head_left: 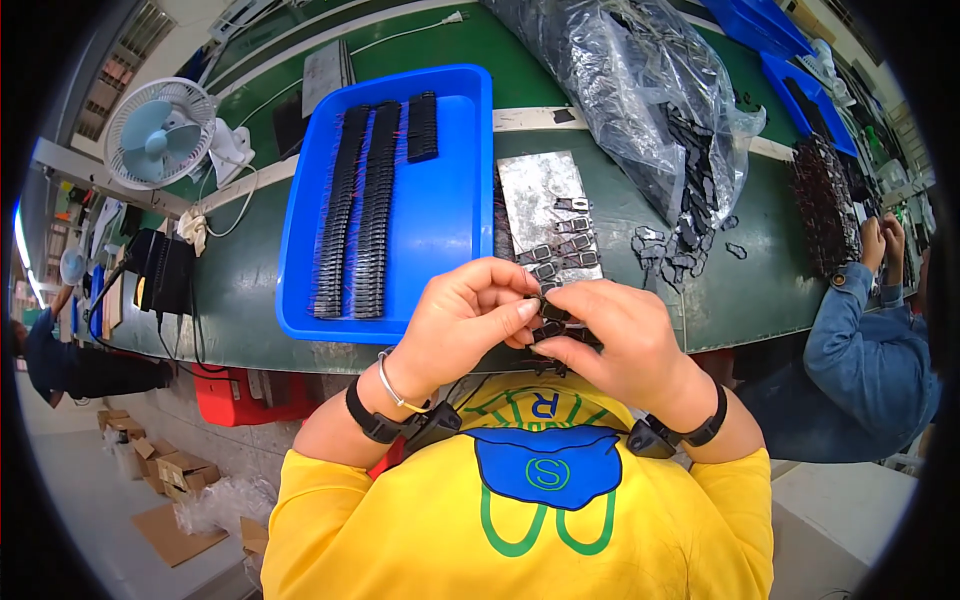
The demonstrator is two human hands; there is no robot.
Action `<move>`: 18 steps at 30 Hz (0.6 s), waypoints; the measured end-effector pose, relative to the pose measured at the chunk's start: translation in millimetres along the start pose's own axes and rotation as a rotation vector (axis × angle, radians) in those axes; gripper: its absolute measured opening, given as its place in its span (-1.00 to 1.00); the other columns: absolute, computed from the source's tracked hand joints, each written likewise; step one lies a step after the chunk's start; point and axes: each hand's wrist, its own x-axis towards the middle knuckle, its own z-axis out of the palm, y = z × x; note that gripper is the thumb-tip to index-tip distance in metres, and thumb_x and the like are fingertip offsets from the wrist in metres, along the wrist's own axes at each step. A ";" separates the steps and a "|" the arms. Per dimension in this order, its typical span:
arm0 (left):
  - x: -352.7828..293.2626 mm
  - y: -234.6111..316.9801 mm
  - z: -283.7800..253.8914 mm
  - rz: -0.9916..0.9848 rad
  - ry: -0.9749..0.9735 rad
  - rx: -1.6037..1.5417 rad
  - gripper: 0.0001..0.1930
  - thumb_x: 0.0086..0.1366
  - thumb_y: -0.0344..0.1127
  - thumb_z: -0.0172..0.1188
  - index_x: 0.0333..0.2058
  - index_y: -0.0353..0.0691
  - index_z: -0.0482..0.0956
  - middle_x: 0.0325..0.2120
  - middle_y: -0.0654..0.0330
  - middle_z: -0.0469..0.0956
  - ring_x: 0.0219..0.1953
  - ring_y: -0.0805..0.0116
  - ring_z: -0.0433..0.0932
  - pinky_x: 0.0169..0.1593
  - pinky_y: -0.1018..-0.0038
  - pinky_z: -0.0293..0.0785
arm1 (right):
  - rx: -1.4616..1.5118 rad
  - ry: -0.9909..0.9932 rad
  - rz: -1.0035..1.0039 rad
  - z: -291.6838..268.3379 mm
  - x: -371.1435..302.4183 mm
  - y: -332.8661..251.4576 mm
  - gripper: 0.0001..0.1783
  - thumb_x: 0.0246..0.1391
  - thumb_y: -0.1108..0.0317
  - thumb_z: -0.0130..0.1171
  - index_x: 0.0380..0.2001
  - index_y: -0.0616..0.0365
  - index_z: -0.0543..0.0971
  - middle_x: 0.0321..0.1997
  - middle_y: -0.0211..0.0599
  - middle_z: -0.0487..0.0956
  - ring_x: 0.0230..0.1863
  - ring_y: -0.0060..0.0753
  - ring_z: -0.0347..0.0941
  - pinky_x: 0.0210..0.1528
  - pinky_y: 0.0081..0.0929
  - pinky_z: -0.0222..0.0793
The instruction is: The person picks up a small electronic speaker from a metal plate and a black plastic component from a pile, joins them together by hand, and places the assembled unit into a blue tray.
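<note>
My left hand [465, 318] and my right hand [622, 325] meet over the near edge of the green table. Between their fingertips is a small black frame-shaped part [548, 313], partly covered by the thumbs and fingers. Both hands are closed on it in a pinch. More dark pieces show just under the right fingers, too hidden to tell apart. Right beyond the hands lies a scuffed metal plate [535, 190], and several small black parts with frame-like ends [578, 243] rest on it. Loose flat black pieces [672, 258] lie to its right.
A blue tray [455, 225] at left holds long rows of black parts [378, 200]. A clear plastic bag [640, 110] spills black pieces. A fan [155, 140] and a black box with cables [165, 270] stand left. Far right, a co-worker's denim sleeve [845, 325] reaches in.
</note>
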 end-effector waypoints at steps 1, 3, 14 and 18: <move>1.0 -0.4 3.0 0.008 0.010 -0.021 -0.83 0.25 -0.52 0.15 -0.17 -0.39 0.50 -0.34 0.13 0.60 -0.34 0.46 0.60 -0.27 0.58 0.57 | 0.002 0.003 0.005 -0.6 -1.9 0.6 -0.69 -0.22 0.48 0.39 -0.33 0.27 0.54 -0.40 -0.16 0.59 -0.41 -0.21 0.57 -0.37 -0.43 0.48; 1.6 -0.1 6.6 0.011 0.021 -0.040 -0.84 0.26 -0.52 0.15 -0.18 -0.39 0.50 -0.35 0.13 0.60 -0.34 0.46 0.60 -0.26 0.58 0.57 | -0.078 0.001 -0.017 -1.8 -5.5 1.9 -0.66 -0.27 0.48 0.40 -0.33 0.26 0.55 -0.41 -0.17 0.59 -0.41 -0.16 0.56 -0.37 -0.40 0.49; 7.1 -3.7 15.4 0.540 0.047 0.721 -0.84 0.07 -0.58 0.32 -0.33 -0.28 0.62 -0.32 0.13 0.55 -0.32 0.42 0.54 -0.27 0.57 0.49 | -0.112 0.006 0.031 -9.5 -23.1 6.8 -0.63 -0.29 0.50 0.38 -0.30 0.24 0.56 -0.44 -0.20 0.60 -0.44 -0.20 0.58 -0.41 -0.40 0.47; 5.8 -6.4 22.8 0.647 0.067 0.864 -0.83 0.01 -0.58 0.35 -0.37 -0.25 0.64 -0.31 0.09 0.53 -0.32 0.38 0.53 -0.28 0.56 0.47 | -0.108 0.036 0.035 -6.1 -26.6 10.6 -0.63 -0.28 0.50 0.38 -0.28 0.23 0.57 -0.43 -0.21 0.61 -0.45 -0.22 0.58 -0.43 -0.40 0.46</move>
